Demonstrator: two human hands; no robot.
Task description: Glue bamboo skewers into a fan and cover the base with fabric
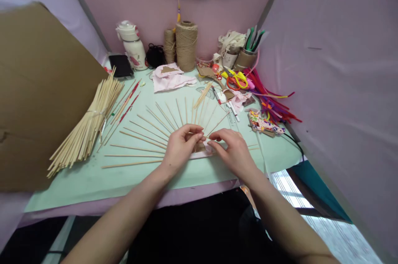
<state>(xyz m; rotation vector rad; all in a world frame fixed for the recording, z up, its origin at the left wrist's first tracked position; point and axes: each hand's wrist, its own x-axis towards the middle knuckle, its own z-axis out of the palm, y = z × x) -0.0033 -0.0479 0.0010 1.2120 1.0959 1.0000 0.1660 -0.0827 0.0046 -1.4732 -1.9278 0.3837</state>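
Observation:
Thin wooden sticks (pixel 143 135) fan out over the table from a small half-round piece of cardboard and pale cloth (pixel 200 154), much of it hidden under my hands. My left hand (pixel 182 145) is over the left part of this piece, thumb and fingertips pinched together; what lies between them is too small to make out. Close beside it, my right hand (pixel 234 150) pinches near the lower end of a wooden stick (pixel 219 125) that slants up to the right. The fingertips of both hands nearly meet above the piece.
A tied bundle of sticks (pixel 90 123) leans by a large cardboard sheet (pixel 46 89) at left. Behind stand a white bottle (pixel 133 48) and twine spools (pixel 186 46). Scissors (pixel 236 80), pipe cleaners (pixel 270 98) and a patterned glue gun (pixel 264 123) lie at right.

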